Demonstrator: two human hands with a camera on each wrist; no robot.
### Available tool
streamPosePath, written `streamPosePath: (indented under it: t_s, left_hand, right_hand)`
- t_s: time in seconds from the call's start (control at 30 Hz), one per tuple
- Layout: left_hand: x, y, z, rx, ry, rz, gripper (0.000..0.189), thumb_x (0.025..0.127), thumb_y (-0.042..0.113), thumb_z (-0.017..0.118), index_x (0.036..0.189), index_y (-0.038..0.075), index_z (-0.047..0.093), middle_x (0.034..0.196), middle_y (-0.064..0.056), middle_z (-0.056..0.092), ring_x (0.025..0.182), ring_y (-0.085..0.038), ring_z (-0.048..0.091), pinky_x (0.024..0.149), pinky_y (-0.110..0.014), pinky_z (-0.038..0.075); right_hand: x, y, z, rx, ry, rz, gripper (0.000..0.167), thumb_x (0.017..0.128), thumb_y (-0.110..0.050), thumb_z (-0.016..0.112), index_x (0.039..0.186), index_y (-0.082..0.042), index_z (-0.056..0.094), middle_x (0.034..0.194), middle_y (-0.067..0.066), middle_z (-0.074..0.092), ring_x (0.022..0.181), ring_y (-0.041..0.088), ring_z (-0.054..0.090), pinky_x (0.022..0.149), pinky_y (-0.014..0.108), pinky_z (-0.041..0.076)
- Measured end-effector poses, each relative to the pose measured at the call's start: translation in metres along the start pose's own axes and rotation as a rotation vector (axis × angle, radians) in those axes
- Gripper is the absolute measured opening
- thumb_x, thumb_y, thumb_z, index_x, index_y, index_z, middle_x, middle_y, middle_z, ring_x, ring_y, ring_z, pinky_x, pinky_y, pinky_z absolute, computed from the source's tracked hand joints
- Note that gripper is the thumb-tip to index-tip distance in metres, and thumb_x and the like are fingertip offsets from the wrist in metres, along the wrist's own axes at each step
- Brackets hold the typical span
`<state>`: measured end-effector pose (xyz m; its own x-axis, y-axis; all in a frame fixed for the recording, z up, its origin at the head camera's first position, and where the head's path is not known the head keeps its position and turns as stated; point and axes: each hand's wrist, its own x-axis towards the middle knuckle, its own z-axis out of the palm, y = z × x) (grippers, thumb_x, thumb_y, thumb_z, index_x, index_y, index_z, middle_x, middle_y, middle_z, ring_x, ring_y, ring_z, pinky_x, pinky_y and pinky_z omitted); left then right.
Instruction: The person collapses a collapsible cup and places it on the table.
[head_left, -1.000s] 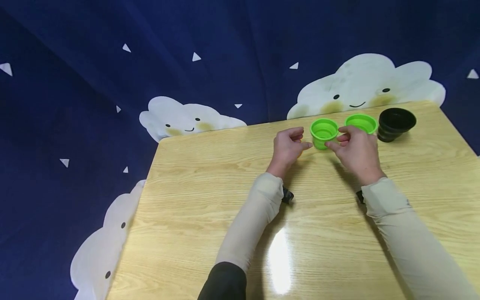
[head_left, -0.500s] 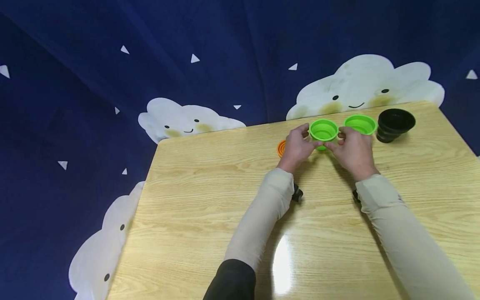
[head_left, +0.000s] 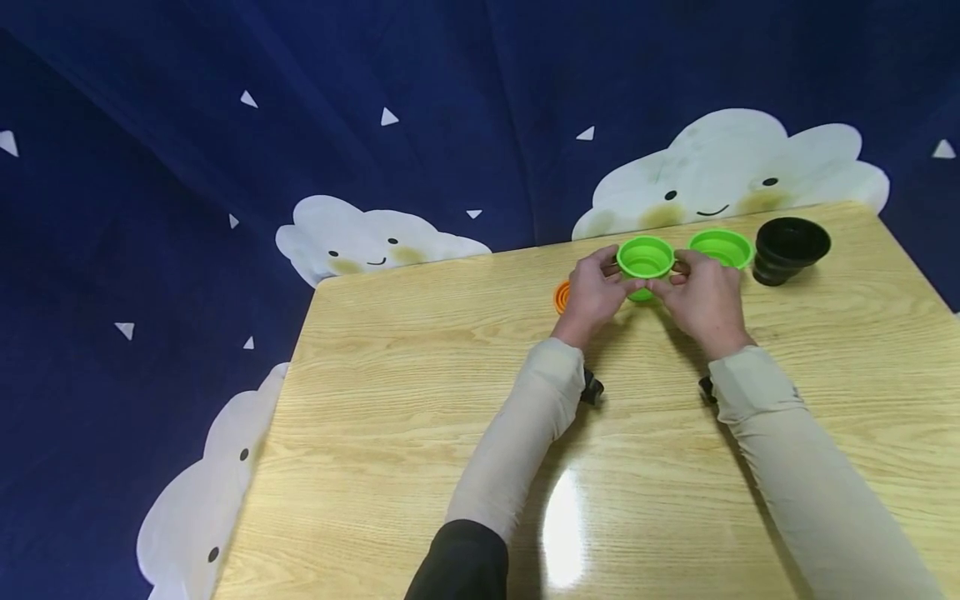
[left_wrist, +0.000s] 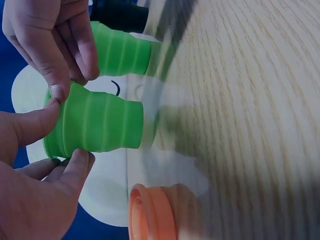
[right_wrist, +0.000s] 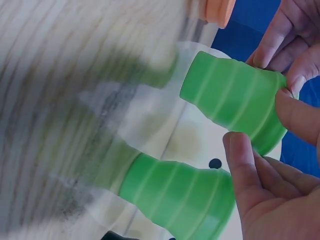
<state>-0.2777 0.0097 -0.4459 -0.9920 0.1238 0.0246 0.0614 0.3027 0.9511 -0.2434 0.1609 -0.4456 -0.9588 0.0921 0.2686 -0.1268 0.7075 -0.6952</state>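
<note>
Between both hands is a green collapsible cup (head_left: 645, 258), drawn out to its full ringed height with its mouth up. My left hand (head_left: 594, 296) grips the rim from the left, thumb in front and fingers behind. From the other side my right hand (head_left: 703, 302) pinches the same rim, so the two thumbs meet at its front. In the left wrist view the ringed wall of the green cup (left_wrist: 100, 120) shows, its narrow base close over the table. A second green cup (head_left: 722, 242), also drawn out, stands just right of my right hand, which partly covers it.
A black collapsible cup (head_left: 791, 242) stands extended at the far right. Left of my left hand lies a flattened orange collapsible cup (left_wrist: 162, 215), partly hidden by that hand in the head view. Behind the wooden table (head_left: 405, 400) hangs a dark blue curtain (head_left: 420, 75) with clouds.
My left hand has moved right and taken hold of the near green cup's rim, uncovering the orange cup. My right hand has shifted slightly left and holds that rim too.
</note>
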Motion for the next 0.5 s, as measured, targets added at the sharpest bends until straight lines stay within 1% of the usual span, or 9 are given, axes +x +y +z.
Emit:
streamPosePath:
  t_s: [0.17,0.23,0.3,0.33,0.4,0.43,0.5]
  left_hand:
    - [-0.004,0.002,-0.007,-0.024,0.016,0.013,0.059,0.082,0.004,0.084,0.137,0.002,0.061,0.122,-0.008,0.068,0.102,-0.01,0.068,0.077,-0.015,0.055]
    - [-0.005,0.003,-0.01,-0.023,0.023,0.024,0.058,0.082,0.005,0.085,0.135,0.003,0.062,0.12,-0.007,0.069,0.101,-0.011,0.069,0.075,-0.016,0.056]
    - [-0.007,0.004,-0.013,-0.019,0.027,0.038,0.057,0.082,0.006,0.085,0.134,0.003,0.063,0.119,-0.006,0.07,0.1,-0.011,0.069,0.074,-0.016,0.056]
    - [-0.008,0.005,-0.015,-0.014,0.027,0.048,0.058,0.082,0.007,0.085,0.135,0.003,0.062,0.118,-0.006,0.07,0.1,-0.011,0.07,0.074,-0.016,0.056]
    - [-0.011,0.006,-0.018,-0.007,0.029,0.079,0.059,0.082,0.007,0.085,0.136,0.003,0.061,0.118,-0.006,0.07,0.1,-0.011,0.07,0.075,-0.015,0.056]
    - [-0.012,0.007,-0.02,-0.003,0.026,0.103,0.059,0.082,0.007,0.084,0.136,0.003,0.061,0.119,-0.007,0.07,0.101,-0.011,0.069,0.076,-0.015,0.055]
    - [-0.014,0.009,-0.025,0.025,0.018,0.169,0.058,0.082,0.006,0.084,0.136,0.003,0.061,0.122,-0.009,0.068,0.103,-0.012,0.069,0.08,-0.017,0.055]
  right_hand:
    - [0.0,-0.004,-0.005,0.03,0.005,-0.031,0.06,0.084,-0.017,0.084,0.132,0.01,0.058,0.105,0.03,0.069,0.092,0.045,0.069,0.106,0.063,0.03]
    - [0.0,-0.007,-0.008,0.045,0.01,-0.053,0.057,0.085,-0.014,0.083,0.132,0.008,0.06,0.104,0.029,0.07,0.09,0.043,0.07,0.104,0.061,0.035]
    - [-0.001,-0.009,-0.01,0.059,0.015,-0.082,0.049,0.086,-0.011,0.082,0.128,0.006,0.063,0.104,0.027,0.071,0.088,0.042,0.07,0.096,0.058,0.043]
    - [-0.002,-0.011,-0.012,0.061,0.019,-0.1,0.043,0.087,-0.01,0.081,0.125,0.004,0.066,0.102,0.026,0.071,0.086,0.041,0.071,0.091,0.057,0.047]
    - [-0.004,-0.014,-0.015,0.061,0.022,-0.131,0.032,0.088,-0.01,0.079,0.117,0.003,0.071,0.101,0.024,0.072,0.084,0.038,0.071,0.079,0.053,0.051]
    - [-0.004,-0.016,-0.017,0.059,0.022,-0.145,0.028,0.089,-0.01,0.079,0.113,0.002,0.072,0.101,0.023,0.072,0.083,0.038,0.071,0.074,0.052,0.052]
    - [-0.006,-0.019,-0.02,0.051,0.017,-0.155,0.024,0.09,-0.011,0.078,0.109,0.002,0.073,0.099,0.022,0.073,0.082,0.037,0.07,0.071,0.049,0.051]
